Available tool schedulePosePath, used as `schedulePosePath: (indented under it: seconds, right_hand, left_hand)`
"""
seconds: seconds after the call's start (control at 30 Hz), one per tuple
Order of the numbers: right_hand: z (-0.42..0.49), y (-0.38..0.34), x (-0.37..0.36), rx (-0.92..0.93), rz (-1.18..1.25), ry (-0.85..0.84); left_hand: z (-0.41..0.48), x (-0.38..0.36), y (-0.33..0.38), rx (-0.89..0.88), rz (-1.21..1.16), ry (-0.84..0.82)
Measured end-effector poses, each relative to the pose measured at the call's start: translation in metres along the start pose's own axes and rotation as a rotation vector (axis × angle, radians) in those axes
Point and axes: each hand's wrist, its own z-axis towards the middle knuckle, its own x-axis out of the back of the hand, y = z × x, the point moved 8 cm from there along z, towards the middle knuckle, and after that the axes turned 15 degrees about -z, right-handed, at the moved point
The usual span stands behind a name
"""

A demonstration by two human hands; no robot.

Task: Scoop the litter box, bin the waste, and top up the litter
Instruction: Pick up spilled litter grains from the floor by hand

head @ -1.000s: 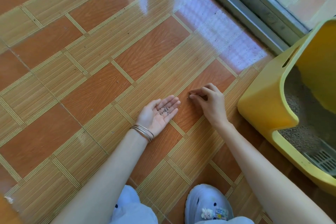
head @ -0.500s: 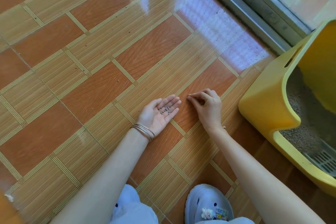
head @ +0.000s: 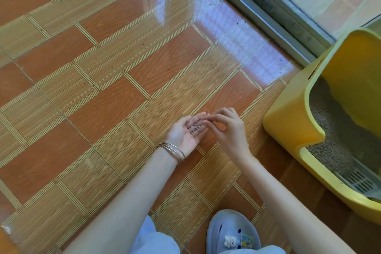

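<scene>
Left hand (head: 186, 135) lies palm-up, fingers relaxed, cupping dark litter grains (head: 195, 128); right hand (head: 228, 130) pinches fingertips over them. Yellow litter box (head: 288, 121) sits right, wide tiled floor (head: 92, 88) left. No readable writing.
</scene>
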Motion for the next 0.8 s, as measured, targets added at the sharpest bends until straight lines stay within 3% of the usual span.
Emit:
schedulePosePath:
  seconds: [0.2,0.37,0.8]
  right_hand:
    - [0.005,0.049,0.005,-0.221,-0.038,0.019]
    - [0.014,0.055,-0.016,-0.135,-0.128,-0.106]
    - [0.039,0.054,-0.026,-0.083,-0.173,-0.127]
  left_hand:
    - [-0.001,0.001,0.01,0.008,-0.043,-0.053]
    - [0.0,0.012,0.033,-0.04,-0.079,-0.048]
    - [0.004,0.014,0.034,-0.016,-0.075,-0.064]
